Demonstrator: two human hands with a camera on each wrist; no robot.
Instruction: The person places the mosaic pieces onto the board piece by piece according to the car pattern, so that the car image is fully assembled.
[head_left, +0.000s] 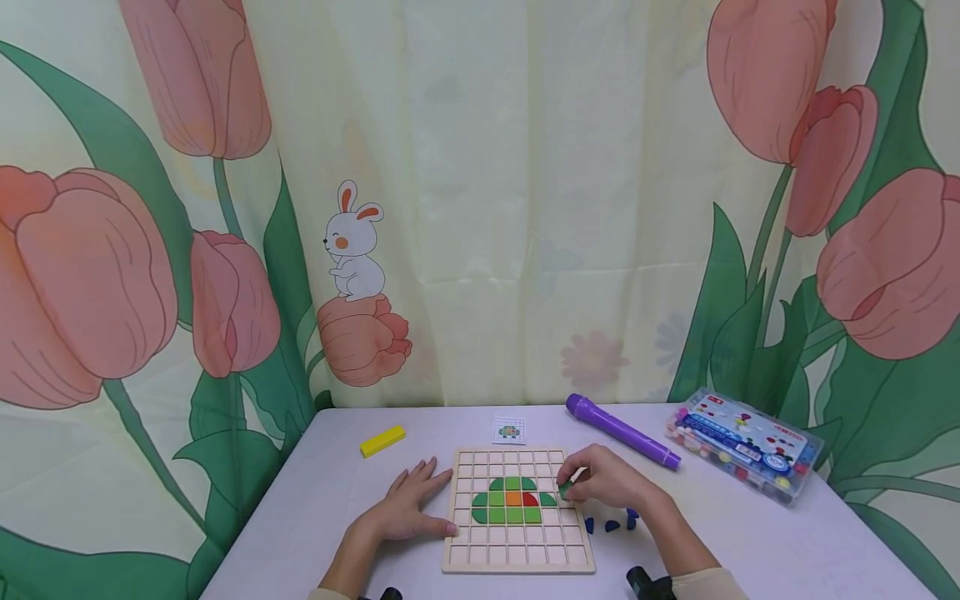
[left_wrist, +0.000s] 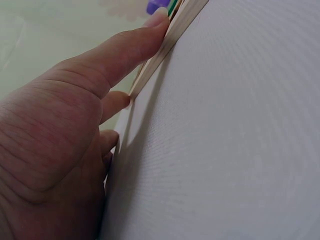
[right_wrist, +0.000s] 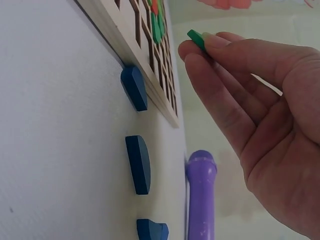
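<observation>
Green piece (head_left: 564, 487) pinched in right hand (head_left: 600, 479) fingers (right_wrist: 210, 55); left hand (head_left: 408, 504) flat, steadying wooden board (head_left: 517, 562)

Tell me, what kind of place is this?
Probably a children's play or craft corner: a curtain printed with tulips and a rabbit hangs behind a small table, which holds a wooden puzzle board, a purple marker and a box of beads.

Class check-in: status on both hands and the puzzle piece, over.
Left hand flat, steadying grid board. Right hand pinches green piece at the board's edge. Nothing in the way.
</observation>
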